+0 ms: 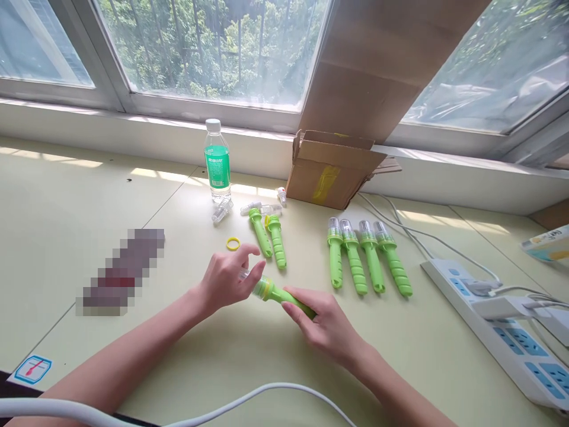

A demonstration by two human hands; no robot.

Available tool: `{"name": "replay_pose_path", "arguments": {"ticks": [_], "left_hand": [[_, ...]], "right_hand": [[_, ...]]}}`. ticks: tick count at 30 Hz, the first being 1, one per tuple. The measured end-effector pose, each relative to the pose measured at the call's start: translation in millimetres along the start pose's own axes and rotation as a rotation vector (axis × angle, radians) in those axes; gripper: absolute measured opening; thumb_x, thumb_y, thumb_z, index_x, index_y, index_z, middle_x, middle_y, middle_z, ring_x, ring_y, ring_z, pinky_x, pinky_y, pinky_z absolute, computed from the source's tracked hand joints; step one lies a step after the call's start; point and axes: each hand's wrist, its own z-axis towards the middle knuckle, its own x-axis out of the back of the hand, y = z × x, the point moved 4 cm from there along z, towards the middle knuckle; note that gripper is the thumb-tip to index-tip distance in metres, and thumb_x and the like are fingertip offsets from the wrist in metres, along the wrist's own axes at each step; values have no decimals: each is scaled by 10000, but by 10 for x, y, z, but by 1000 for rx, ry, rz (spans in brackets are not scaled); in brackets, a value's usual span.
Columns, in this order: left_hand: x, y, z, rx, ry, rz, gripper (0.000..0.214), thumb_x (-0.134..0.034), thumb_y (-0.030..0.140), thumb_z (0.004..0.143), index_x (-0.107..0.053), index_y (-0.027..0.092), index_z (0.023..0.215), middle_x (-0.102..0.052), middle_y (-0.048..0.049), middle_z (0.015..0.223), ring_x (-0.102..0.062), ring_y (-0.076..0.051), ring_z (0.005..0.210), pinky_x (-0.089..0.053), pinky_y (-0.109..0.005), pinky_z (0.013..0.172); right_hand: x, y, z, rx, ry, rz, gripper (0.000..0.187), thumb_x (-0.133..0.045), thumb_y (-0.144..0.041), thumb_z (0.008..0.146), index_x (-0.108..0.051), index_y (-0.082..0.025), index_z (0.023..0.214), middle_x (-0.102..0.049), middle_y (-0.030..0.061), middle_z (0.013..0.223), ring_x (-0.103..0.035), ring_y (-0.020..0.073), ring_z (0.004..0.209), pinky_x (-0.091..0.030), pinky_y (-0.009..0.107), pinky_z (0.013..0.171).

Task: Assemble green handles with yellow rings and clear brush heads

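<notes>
A green flashlight (280,293) with a ribbed handle, a yellow ring and a clear cap is held level over the table. My right hand (326,320) is closed around the handle end. At the other end, my left hand (231,276) is on the clear cap (258,287), its thumb across it and the index finger raised and curled; its other fingers are partly hidden. Just beyond lie two green handles without caps, a left one (260,232) and a right one (277,242). Near them are a loose yellow ring (233,244) and clear caps (222,210).
Several capped green flashlights (355,255) lie in a row to the right. Behind stand a water bottle (217,163) and a cardboard box (333,172). A white power strip (498,338) with cords is at right. One white cable (267,388) crosses the near edge. A blurred-out object (124,273) lies left.
</notes>
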Motion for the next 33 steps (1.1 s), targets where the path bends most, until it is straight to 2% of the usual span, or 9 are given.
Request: {"name": "replay_pose_path", "arguments": {"ticks": [2,4,8,15,21,24,27,30,33], "left_hand": [[-95,-85,9,315,-202,-97,272,-403,396,928,-560,190,843,-500,55,502,-466,-92,414,-362,-210,453],[-170,-136,-15,548,-334,-215,416,-305,472,949,-566,197,778,-469,50,489,-478,-101,407,-365,-218,439],[-217,-189,-49,702,-342,-221,451,-324,503,932,-556,195,699,-438,42,479,-481,-113,398,-345,-226,423],[-153,-95,-55,399,-161,63,297,-372,353,938,-562,197,771,-385,76,400,-367,-92,346,-285,-207,429],[51,86,-64,-195,138,81,81,-463,173,860,-539,178,831,-458,86,420,-351,-64,331,-264,-191,398],[91,126,-76,-331,190,54,79,-471,181,842,-540,176,879,-492,74,446,-393,-71,357,-307,-193,423],[33,61,-30,-106,112,32,125,-482,268,867,-539,171,923,-473,78,445,-408,-80,369,-311,-198,424],[-108,-86,-14,360,-107,-74,278,-388,399,930,-553,190,848,-493,55,482,-446,-95,406,-337,-211,451],[-202,-157,-43,637,-240,-167,427,-312,472,942,-547,197,715,-448,45,458,-439,-107,402,-306,-223,436]], "right_hand": [[23,-5,-29,191,218,-302,230,-514,-264,922,-655,-126,1039,-541,-1,617,-393,100,515,-253,247,491],[11,-32,-66,352,328,-565,228,-588,-231,881,-663,-132,1072,-558,10,605,-421,116,526,-242,268,511],[-32,-86,-93,453,326,-768,256,-622,-210,859,-657,-131,1101,-563,14,594,-445,137,535,-230,289,528],[-95,-54,-101,215,170,-415,262,-491,-260,932,-634,-95,1077,-574,19,655,-437,116,524,-253,271,500],[-66,-126,-35,-148,-164,251,309,-409,-365,963,-619,-152,883,-377,-44,592,-289,90,523,-255,233,482],[-78,-136,-17,-174,-229,329,370,-365,-394,975,-633,-161,874,-355,-42,590,-277,89,531,-243,226,474],[-59,-49,-12,-39,-61,78,328,-395,-352,970,-664,-163,981,-477,-23,609,-363,96,524,-272,227,480],[8,-8,-52,213,262,-380,264,-520,-287,922,-666,-140,1086,-541,3,608,-410,105,515,-252,253,488],[-3,-30,-85,395,361,-696,268,-599,-234,881,-646,-175,1138,-540,-3,581,-419,115,515,-225,271,511]]}}
